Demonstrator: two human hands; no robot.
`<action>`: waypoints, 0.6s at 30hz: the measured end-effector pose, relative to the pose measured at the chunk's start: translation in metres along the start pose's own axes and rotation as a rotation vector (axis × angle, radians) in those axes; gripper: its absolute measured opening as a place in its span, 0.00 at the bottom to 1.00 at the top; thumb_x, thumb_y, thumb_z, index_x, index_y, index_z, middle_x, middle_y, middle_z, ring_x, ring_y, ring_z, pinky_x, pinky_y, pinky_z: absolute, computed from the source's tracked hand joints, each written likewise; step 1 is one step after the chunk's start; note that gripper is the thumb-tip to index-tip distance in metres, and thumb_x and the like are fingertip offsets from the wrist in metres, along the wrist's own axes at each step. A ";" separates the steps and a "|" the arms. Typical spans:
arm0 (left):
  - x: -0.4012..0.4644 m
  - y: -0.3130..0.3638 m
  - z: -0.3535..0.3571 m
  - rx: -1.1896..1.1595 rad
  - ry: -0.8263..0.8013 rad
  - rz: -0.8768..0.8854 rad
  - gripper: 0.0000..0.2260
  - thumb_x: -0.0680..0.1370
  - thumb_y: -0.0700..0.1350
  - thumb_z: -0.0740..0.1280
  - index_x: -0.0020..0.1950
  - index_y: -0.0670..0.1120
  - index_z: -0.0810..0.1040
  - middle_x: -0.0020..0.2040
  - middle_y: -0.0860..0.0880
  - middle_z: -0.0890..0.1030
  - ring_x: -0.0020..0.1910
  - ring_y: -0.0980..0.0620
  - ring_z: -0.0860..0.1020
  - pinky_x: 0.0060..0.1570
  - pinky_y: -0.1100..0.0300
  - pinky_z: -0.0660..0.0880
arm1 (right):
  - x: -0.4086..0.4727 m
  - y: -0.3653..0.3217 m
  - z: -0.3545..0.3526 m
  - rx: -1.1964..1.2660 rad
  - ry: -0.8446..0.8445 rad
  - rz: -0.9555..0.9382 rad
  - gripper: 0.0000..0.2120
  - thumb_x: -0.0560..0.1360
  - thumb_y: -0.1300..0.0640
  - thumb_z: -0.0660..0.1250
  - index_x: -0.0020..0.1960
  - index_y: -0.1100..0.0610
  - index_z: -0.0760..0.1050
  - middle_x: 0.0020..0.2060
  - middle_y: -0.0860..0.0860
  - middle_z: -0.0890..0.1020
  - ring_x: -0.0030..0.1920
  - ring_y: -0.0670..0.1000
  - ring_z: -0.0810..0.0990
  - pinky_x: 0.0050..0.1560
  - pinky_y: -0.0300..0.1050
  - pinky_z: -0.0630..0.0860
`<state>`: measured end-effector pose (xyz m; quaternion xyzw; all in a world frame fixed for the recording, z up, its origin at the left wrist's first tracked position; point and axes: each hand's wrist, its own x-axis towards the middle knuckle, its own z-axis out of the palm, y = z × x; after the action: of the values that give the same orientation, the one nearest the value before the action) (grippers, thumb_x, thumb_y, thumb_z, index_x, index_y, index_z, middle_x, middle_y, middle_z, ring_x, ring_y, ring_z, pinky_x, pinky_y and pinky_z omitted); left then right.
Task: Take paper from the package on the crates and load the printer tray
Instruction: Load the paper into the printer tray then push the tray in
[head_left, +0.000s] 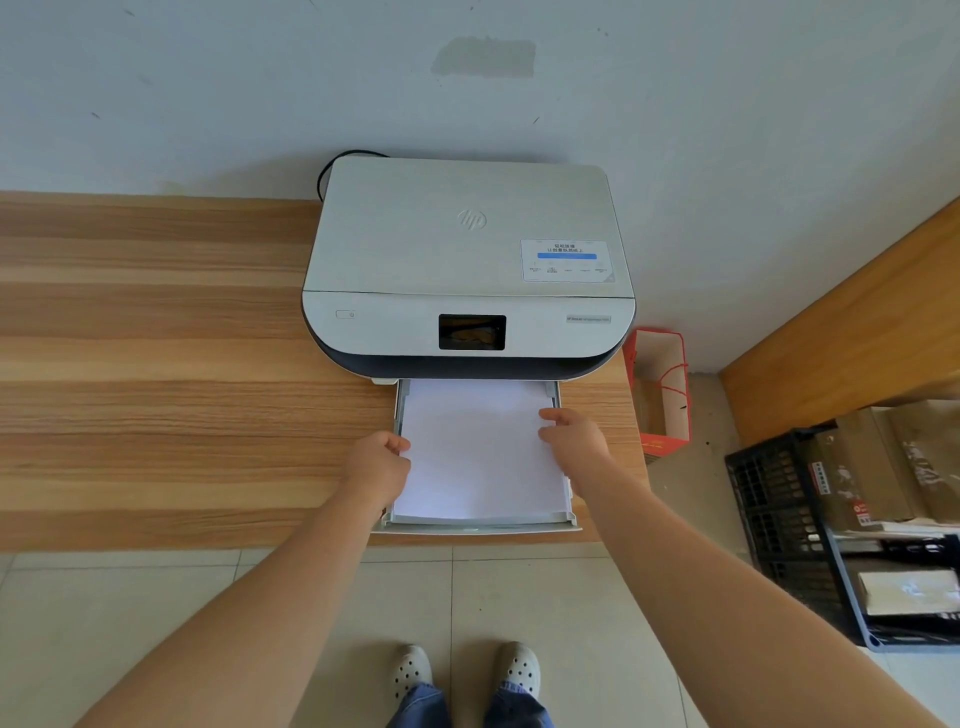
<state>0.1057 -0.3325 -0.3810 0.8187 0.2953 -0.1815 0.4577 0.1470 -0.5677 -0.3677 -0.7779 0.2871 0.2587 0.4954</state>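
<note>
A white and dark printer (467, 260) stands on a wooden desk, its tray (478, 527) pulled out toward me. A stack of white paper (480, 452) lies in the tray. My left hand (376, 462) grips the stack's left edge. My right hand (574, 436) holds its right edge, fingers resting on top. The paper package (862, 467) lies on black crates (779, 514) at the right.
The wooden desk (156, 364) stretches left of the printer and ends just in front of the tray. A red paper bag (662, 389) stands on the floor right of the desk. A black cable (332, 166) loops behind the printer. My feet are on the tiled floor below.
</note>
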 end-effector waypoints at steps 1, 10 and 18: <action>0.000 0.000 0.000 0.018 -0.001 0.019 0.13 0.76 0.32 0.63 0.58 0.42 0.77 0.56 0.44 0.77 0.48 0.49 0.74 0.33 0.64 0.69 | -0.001 -0.001 -0.001 -0.006 0.010 -0.007 0.19 0.79 0.62 0.59 0.68 0.51 0.73 0.52 0.56 0.79 0.58 0.61 0.79 0.60 0.55 0.77; 0.000 -0.001 -0.007 0.175 0.002 0.168 0.14 0.75 0.36 0.67 0.60 0.43 0.77 0.58 0.45 0.77 0.51 0.51 0.73 0.46 0.59 0.70 | -0.004 0.006 -0.006 -0.208 0.149 -0.238 0.17 0.77 0.60 0.62 0.65 0.53 0.73 0.65 0.54 0.74 0.56 0.54 0.77 0.52 0.48 0.77; -0.009 -0.007 0.001 0.909 -0.377 0.643 0.30 0.74 0.45 0.68 0.74 0.52 0.63 0.77 0.51 0.54 0.75 0.50 0.52 0.72 0.53 0.60 | -0.016 0.022 0.013 -1.118 -0.269 -0.760 0.33 0.72 0.46 0.70 0.74 0.45 0.61 0.77 0.48 0.54 0.77 0.52 0.49 0.74 0.55 0.56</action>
<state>0.0940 -0.3331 -0.3811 0.9349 -0.1617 -0.2847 0.1372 0.1194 -0.5601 -0.3754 -0.9244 -0.2461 0.2708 0.1074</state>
